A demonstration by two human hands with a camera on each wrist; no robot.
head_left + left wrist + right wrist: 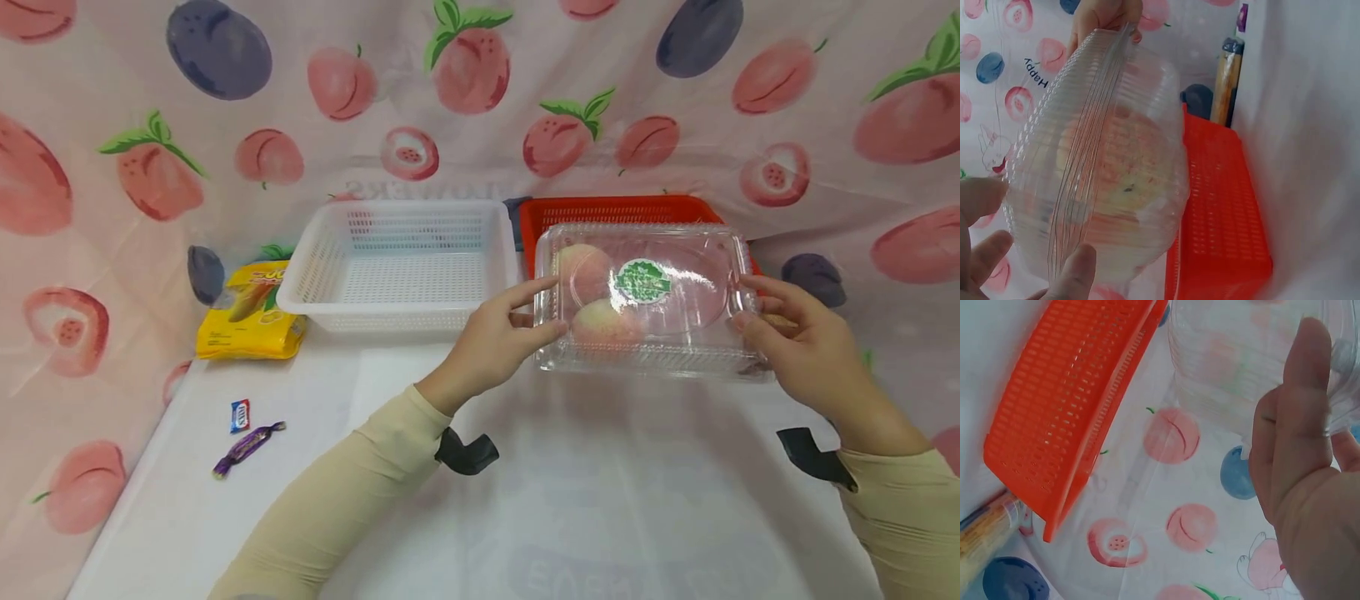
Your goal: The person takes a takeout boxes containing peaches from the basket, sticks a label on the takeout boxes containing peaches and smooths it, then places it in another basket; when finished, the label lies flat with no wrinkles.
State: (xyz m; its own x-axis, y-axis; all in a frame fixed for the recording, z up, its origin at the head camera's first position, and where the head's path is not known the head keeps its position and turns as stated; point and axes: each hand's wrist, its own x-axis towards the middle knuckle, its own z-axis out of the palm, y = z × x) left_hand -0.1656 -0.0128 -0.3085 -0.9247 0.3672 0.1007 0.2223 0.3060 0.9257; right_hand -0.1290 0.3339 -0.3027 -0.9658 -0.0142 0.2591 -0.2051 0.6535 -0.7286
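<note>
Both hands hold up a clear plastic clamshell box (697, 360), its lid down and a round green label (642, 281) on top. Two pinkish-yellow peaches, one nearer (603, 323) and one farther (583, 271), lie in its left half. My left hand (495, 342) grips the left end, thumb in front and fingers along the side. At the opposite end, my right hand (806, 346) pinches the edge between thumb and fingers. The left wrist view shows the ribbed side of the box (1085, 175) close up, with a peach (1122, 156) behind the plastic.
Behind the box stands a red perforated basket (536, 212), partly hidden. To its left are a white perforated basket (397, 321) and a yellow snack bag (251, 337). A small blue-red wrapped candy (240, 416) and a purple twist-wrapped candy (247, 450) lie on the white tabletop (600, 500).
</note>
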